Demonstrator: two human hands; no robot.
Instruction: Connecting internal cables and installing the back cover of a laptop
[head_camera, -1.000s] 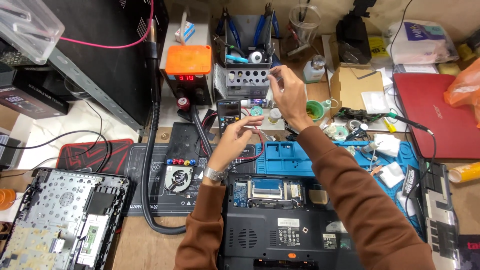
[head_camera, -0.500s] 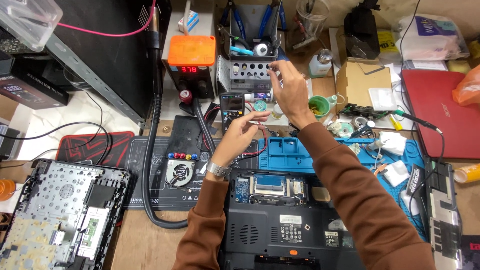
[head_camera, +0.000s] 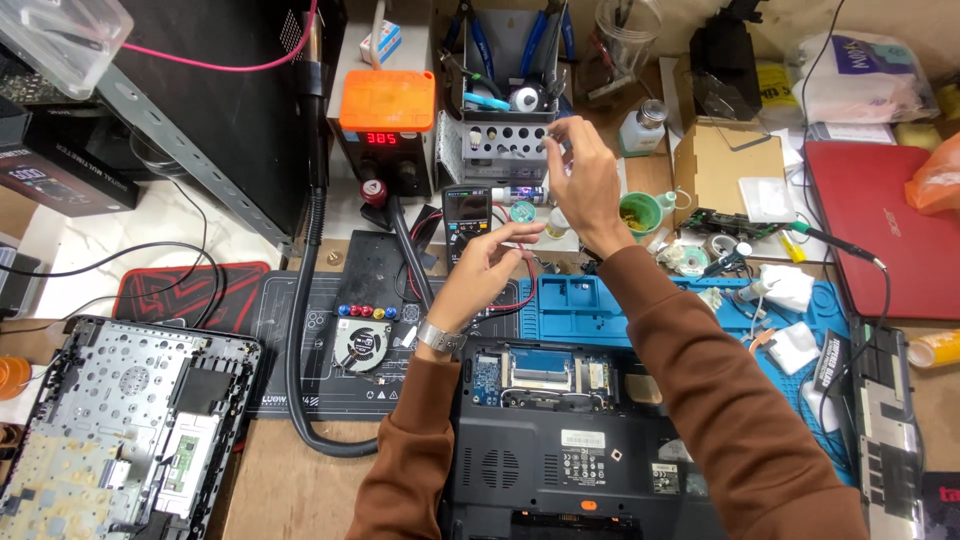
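My right hand (head_camera: 588, 180) is raised in front of the grey tool holder (head_camera: 505, 140), thumb and forefinger pinched together. Whatever is between the fingertips is too small to see. My left hand (head_camera: 487, 265) hovers lower, fingers loosely spread and pointing at the dark multimeter (head_camera: 466, 210) and a small solder spool (head_camera: 522, 211). A red test lead (head_camera: 520, 295) loops just under that hand. Below both arms lies an opened black laptop base (head_camera: 560, 450) with its circuit board exposed.
A soldering station with an orange top (head_camera: 386, 105) stands behind the multimeter, its black hose (head_camera: 298, 330) curving down. A small fan (head_camera: 360, 342) lies on the black mat, a stripped laptop shell (head_camera: 110, 430) at left. The blue mat (head_camera: 600, 300), green cup (head_camera: 640, 212), cardboard box (head_camera: 725, 165) and red laptop (head_camera: 885, 230) are to the right.
Both hands have kept nearly the same pose; the right hand has edged slightly right and the view has shifted a little.
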